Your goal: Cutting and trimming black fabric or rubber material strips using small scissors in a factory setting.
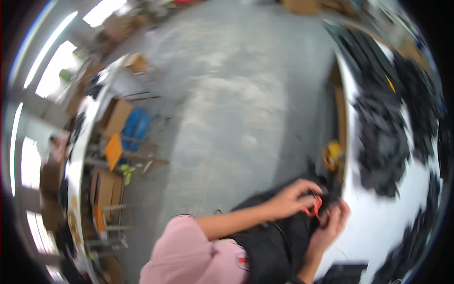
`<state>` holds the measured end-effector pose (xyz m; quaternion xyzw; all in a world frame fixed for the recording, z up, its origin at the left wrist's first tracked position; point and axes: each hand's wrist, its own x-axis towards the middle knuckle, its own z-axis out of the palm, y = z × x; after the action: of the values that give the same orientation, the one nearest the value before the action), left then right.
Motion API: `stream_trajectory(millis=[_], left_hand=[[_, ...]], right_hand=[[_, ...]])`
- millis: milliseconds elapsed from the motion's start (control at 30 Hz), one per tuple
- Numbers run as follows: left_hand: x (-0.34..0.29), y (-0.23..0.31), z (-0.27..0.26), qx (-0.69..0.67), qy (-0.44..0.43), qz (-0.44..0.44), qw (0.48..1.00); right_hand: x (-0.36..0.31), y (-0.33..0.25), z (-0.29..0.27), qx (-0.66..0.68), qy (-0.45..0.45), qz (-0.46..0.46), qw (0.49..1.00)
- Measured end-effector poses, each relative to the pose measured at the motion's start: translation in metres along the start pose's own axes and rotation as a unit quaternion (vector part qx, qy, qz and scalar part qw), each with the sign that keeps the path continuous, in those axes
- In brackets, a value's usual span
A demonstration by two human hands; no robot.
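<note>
Both hands come together at the lower right, beside the edge of a white table [378,222]. My left hand [291,201] is curled, its thumb and fingers closing on a small orange-red looped thing [313,207]; blur hides its exact kind. Close by on the right, my right hand [332,221] has bent fingers near the looped thing's lower end. What those fingers hold, if anything, cannot be made out. Black fabric [288,236] hangs beneath the hands and over my lap, and a dark part of it seems to lie between them.
Heaps of black fabric pieces [380,142] cover much of the right table. A yellow round object [332,155] sits beside that table's edge. Across the grey floor [227,118], a long bench [78,189] runs on the left, with an orange-topped stool [113,151], cardboard boxes [118,116] and a blue bundle [135,128].
</note>
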<state>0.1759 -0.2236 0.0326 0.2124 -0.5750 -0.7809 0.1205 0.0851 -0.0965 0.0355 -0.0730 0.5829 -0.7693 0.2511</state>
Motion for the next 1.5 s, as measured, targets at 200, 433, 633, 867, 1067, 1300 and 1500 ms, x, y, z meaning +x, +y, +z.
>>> stream_trajectory(millis=[200,433,633,867,1067,1300,1500], left_hand=[[0.011,-0.008,-0.007,-0.116,-0.008,-0.089,0.989],[0.019,-0.017,0.014,-0.119,-0.047,-0.128,0.984],[0.016,-0.012,0.007,-0.057,-0.05,-0.084,0.994],[0.025,-0.009,0.003,0.063,-0.084,0.008,0.994],[0.029,-0.012,-0.005,0.119,-0.091,0.032,0.988],[0.046,-0.013,-0.01,-0.377,-0.088,-0.253,0.886],[0.019,-0.019,-0.01,-0.453,-0.116,-0.233,0.853]], right_hand=[[-0.006,0.002,-0.013,-0.036,-0.022,0.015,0.999],[0.005,-0.006,-0.03,0.004,-0.042,0.031,0.999],[0.008,-0.01,-0.021,-0.016,-0.077,0.028,0.997],[0.009,-0.007,-0.023,-0.06,-0.045,0.01,0.997],[0.012,-0.006,-0.028,-0.088,-0.065,-0.002,0.994],[-0.005,0.011,-0.05,-0.002,0.076,0.09,0.993],[0.009,0.012,-0.014,-0.001,0.012,0.093,0.996]])
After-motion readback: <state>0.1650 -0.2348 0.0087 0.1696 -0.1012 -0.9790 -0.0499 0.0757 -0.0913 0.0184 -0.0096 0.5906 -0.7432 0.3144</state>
